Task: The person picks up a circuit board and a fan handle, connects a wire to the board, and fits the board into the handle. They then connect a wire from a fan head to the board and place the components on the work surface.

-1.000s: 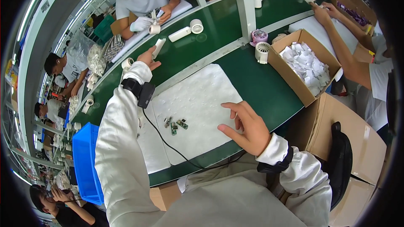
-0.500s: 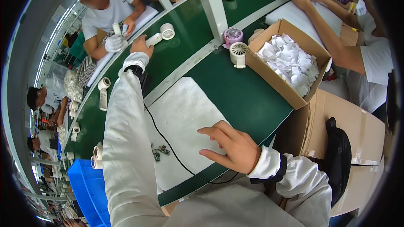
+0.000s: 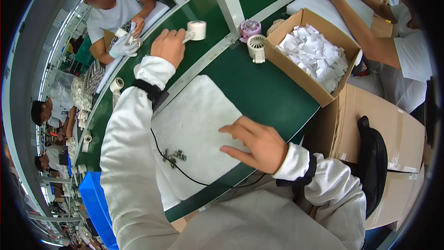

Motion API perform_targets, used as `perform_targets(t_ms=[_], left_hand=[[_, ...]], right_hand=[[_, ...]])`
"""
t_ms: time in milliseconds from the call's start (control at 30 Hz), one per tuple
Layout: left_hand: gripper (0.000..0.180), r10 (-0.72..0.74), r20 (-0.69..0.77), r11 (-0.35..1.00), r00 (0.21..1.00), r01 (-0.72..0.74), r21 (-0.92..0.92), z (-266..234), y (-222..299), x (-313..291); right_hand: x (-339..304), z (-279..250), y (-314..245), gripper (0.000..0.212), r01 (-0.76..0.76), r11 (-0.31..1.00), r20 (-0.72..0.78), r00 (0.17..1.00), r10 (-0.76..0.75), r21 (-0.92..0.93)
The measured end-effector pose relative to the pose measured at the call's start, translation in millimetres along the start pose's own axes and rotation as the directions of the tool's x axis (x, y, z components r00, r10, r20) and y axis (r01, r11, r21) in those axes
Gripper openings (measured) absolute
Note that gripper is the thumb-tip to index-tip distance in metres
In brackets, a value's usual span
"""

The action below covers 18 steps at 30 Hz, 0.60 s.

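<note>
Here we see white slips (image 3: pixel 316 55) in a box (image 3: pixel 296 75), a blue bin (image 3: pixel 94 199) part-hidden by a sleeve (image 3: pixel 127 166), left hand (image 3: pixel 169 48) gripping a fan (image 3: pixel 197 31), right hand (image 3: pixel 260 146) spread

The bare left hand (image 3: pixel 169 47), at the upper left of centre, now curls its fingers over the handle of the white plastic fan with a cylindrical head (image 3: pixel 197 30). The head is turned: its smooth side wall replaces the round grille in view. The thin black cable (image 3: pixel 199 183), lower centre, now crosses the small green circuit boards (image 3: pixel 180 155).
</note>
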<state>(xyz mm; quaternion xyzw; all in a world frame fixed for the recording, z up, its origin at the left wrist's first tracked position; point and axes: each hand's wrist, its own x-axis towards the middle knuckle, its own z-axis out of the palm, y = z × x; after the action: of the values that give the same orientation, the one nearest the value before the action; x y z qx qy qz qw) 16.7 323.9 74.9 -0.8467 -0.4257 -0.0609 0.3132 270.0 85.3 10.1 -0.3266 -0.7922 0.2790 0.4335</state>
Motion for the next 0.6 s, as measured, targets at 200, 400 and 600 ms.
perform_targets(t_ms=[200, 400, 600], left_hand=[[0.024, 0.023, 0.013, 0.941, 1.000, -0.018, -0.339, -121.6, 99.7, -110.7], [0.023, 0.021, 0.029, 0.804, 0.999, 0.000, -0.595, -159.7, 162.5, -194.7], [0.032, -0.276, 0.291, 0.553, 0.916, 0.399, -0.732, -153.7, 159.6, -199.4]], right_hand=[[1.2, -6.8, -15.5, 0.034, -0.169, 0.984, -0.099, 0.980, 0.173, 0.046], [-5.0, 8.0, -11.9, 0.034, -0.137, 0.990, 0.007, 0.991, 0.137, 0.023], [-13.0, 21.6, -12.3, 0.036, -0.063, 0.994, 0.058, 0.996, 0.069, -0.090]])
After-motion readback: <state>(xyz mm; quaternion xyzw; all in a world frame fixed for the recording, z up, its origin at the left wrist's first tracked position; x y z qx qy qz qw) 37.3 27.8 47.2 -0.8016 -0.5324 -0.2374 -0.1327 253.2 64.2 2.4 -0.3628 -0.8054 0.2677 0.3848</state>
